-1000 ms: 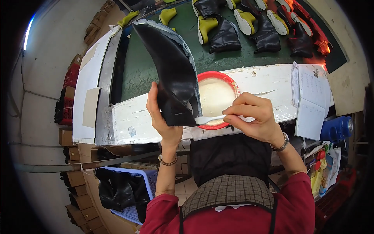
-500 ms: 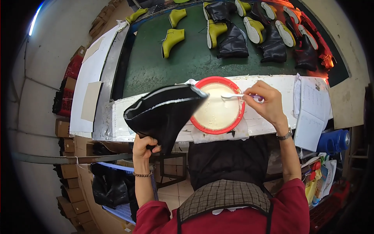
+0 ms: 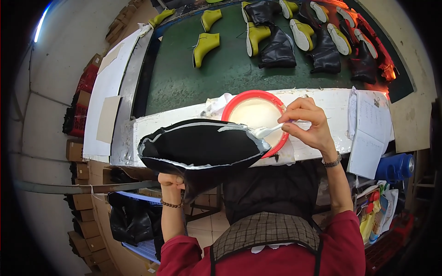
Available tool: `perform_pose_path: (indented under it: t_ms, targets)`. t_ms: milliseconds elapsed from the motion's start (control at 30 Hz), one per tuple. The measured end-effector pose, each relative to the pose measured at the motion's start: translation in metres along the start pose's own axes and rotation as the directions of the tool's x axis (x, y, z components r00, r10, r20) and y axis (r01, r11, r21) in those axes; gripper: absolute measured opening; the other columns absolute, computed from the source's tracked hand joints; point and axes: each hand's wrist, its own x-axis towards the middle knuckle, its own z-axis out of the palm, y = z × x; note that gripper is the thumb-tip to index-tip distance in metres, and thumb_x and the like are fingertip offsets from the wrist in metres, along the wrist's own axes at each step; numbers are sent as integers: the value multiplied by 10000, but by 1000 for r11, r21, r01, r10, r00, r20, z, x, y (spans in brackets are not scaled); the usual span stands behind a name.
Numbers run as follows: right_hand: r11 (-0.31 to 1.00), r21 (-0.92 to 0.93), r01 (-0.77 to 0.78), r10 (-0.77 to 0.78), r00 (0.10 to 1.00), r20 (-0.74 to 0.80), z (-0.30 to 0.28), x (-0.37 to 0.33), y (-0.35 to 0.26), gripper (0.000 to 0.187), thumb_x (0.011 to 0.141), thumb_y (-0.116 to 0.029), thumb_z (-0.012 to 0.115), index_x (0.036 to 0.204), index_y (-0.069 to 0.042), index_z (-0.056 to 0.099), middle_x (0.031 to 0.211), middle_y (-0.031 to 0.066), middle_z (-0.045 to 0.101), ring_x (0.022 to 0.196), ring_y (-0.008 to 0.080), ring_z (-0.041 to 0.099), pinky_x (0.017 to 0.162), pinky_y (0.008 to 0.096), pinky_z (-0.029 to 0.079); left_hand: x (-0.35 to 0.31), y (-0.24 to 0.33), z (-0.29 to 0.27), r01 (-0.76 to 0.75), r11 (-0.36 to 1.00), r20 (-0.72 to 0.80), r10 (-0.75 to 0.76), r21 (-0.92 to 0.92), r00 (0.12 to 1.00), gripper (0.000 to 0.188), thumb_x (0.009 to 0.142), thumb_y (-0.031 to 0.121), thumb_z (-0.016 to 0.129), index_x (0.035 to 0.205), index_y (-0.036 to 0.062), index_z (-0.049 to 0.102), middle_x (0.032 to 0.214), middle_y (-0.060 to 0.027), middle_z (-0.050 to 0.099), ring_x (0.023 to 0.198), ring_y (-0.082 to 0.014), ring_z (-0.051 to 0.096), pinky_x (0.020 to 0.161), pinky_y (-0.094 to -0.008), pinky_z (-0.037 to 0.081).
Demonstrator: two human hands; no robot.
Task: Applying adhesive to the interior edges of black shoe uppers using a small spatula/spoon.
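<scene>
White tabletop (image 3: 338, 103), head view: black boot (image 3: 202, 142) open-side up at near edge, left hand (image 3: 170, 180) gripping underneath, right hand (image 3: 305, 122) pinching white brush (image 3: 268, 131) at pale-smeared rim (image 3: 264, 146) beside red bowl (image 3: 253, 94). Probably light, floppy, tacky along rim; hold outer side below.

the boot (image 3: 202, 145) hides some of the left grip (image 3: 170, 180) and of the bowl (image 3: 252, 94); the top edge crops a yellow last (image 3: 213, 1); writing on the paper (image 3: 370, 119) is too small.

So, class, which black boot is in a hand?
The boot in the left hand, its rim coated white; the other black boots lie unheld.
</scene>
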Motion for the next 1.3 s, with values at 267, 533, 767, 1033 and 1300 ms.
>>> perform_pose_path:
  t_ms: [267, 533, 767, 1033, 1300]
  targets:
    - [985, 61, 159, -160, 987, 11, 13, 44, -10, 131, 839, -158, 824, 967, -144, 803, 898, -26, 704, 864, 119, 635, 872, 315, 361, -1, -2, -10, 166, 986, 147, -166, 11, 975, 938, 613, -228, 480, 1519, -23, 346, 1132, -353, 617, 426, -183, 320, 397, -295, 212]
    - [963, 93, 254, -255, 967, -4, 31, 63, -23, 141, 823, -165, 844, 957, -134, 812, 907, -16, 699, 882, 132, 628, 884, 319, 369, 14, -11, 26, 322, 945, 181, -307, -61, 935, 946, 659, -186, 630, 1549, -47, 340, 1283, -348, 598, 473, -261, 473, 501, -436, 451]
    - [994, 26, 102, -102, 995, -4, 17, 23, 1, 131, 838, -173, 830, 964, -140, 808, 902, -31, 690, 884, 107, 614, 882, 307, 338, 14, 9, 34, 245, 960, 88, -258, 134, 962, 913, 678, -199, 603, 1537, -37, 339, 1243, -341, 608, 427, -177, 360, 383, -329, 295]
    - [954, -294, -61, 65, 998, 1, 3, -6, 28, 71, 839, -177, 815, 892, -139, 790, 855, -18, 673, 816, 152, 595, 873, 348, 346, 9, 21, 46, 416, 909, -146, -409, 20, 901, 778, 702, -196, 599, 1452, -77, 428, 1192, -330, 646, 415, -124, 376, 360, -265, 229]
    - [950, -310, -44, 19, 996, -83, 1, 0, 12, 127, 789, -164, 837, 908, -146, 799, 859, -19, 672, 826, 150, 606, 880, 365, 371, 19, 1, 64, 510, 855, -130, -518, -91, 845, 710, 707, -174, 602, 1403, -137, 466, 1225, -343, 641, 397, -128, 435, 305, -245, 245]
